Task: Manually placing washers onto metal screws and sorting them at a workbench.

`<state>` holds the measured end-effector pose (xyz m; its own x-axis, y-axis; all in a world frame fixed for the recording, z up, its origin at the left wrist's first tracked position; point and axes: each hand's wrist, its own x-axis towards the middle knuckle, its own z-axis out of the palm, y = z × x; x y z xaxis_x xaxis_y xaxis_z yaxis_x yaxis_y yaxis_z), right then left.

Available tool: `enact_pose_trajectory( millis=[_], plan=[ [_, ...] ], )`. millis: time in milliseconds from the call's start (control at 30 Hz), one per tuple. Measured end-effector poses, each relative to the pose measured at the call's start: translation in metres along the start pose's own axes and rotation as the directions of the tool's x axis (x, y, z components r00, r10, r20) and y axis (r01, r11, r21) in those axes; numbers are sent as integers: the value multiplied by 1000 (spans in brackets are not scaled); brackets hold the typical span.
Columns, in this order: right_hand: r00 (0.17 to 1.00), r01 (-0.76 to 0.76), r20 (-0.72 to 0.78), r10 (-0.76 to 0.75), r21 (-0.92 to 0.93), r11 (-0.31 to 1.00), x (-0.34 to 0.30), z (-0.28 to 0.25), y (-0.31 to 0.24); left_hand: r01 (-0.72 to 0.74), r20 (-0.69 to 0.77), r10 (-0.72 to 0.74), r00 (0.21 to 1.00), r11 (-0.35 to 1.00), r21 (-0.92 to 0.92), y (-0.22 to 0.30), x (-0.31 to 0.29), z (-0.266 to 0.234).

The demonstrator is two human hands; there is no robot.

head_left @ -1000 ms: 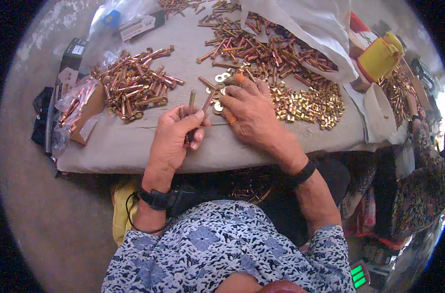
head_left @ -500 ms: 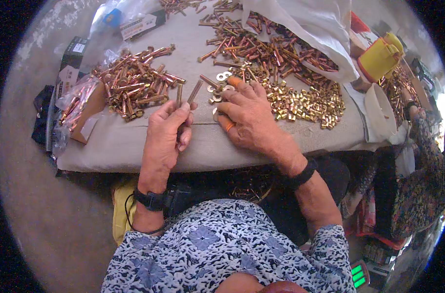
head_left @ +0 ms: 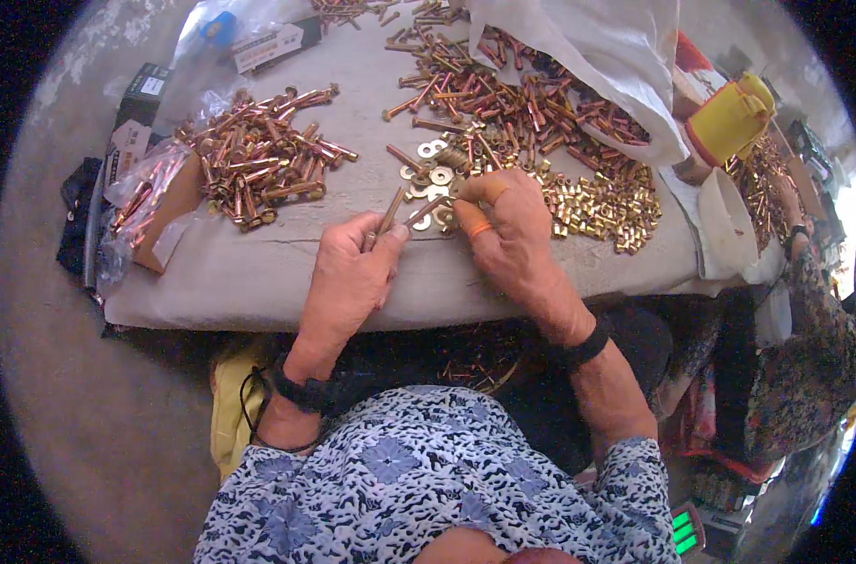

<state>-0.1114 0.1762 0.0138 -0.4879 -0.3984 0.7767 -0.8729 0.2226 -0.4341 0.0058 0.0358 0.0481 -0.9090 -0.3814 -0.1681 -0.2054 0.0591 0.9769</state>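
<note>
My left hand [head_left: 355, 268] is closed on two bolts, thumb pressed over them. One bolt [head_left: 390, 209] points up and away; the other bolt [head_left: 426, 211] slants right toward my right fingertips. My right hand [head_left: 512, 230], with orange finger covers, is pinched at that bolt's tip; what small piece it holds is hidden by the fingers. Flat washers [head_left: 440, 176] lie loose just beyond and under the fingertips. A pile of brass-coloured nuts [head_left: 602, 209] spreads to the right of my right hand.
Assembled-looking bolts [head_left: 259, 160] are heaped at left beside an open carton [head_left: 172, 216] with plastic wrap. Loose bolts [head_left: 531, 103] spill from a white sack [head_left: 578, 56] at the back. A yellow container [head_left: 729, 122] stands right. Another person's arm [head_left: 793, 202] shows at far right.
My left hand has moved right with the two bolts. My right hand has lifted from the washers and drawn its fingers into a pinch at one bolt's tip.
</note>
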Motion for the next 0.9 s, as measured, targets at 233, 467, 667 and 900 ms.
enact_pose_trajectory(
  millis=[233,467,667,900],
  plan=[
    [991,-132,29,130,94,987,-2,-10,-10,-84,-18,88,996,984,160,-8,1,6],
    [999,40,-21,-38,123,992,-8,-10,-10,-53,-26,58,998,983,176,-5,0,17],
    [970,238,52,-236,-22,971,-6,-24,-11,52,75,-49,996,997,-47,7,-6,21],
    [999,-14,39,11,78,997,-3,-41,-11,82,133,-55,990,974,-212,0,0,23]
  ],
)
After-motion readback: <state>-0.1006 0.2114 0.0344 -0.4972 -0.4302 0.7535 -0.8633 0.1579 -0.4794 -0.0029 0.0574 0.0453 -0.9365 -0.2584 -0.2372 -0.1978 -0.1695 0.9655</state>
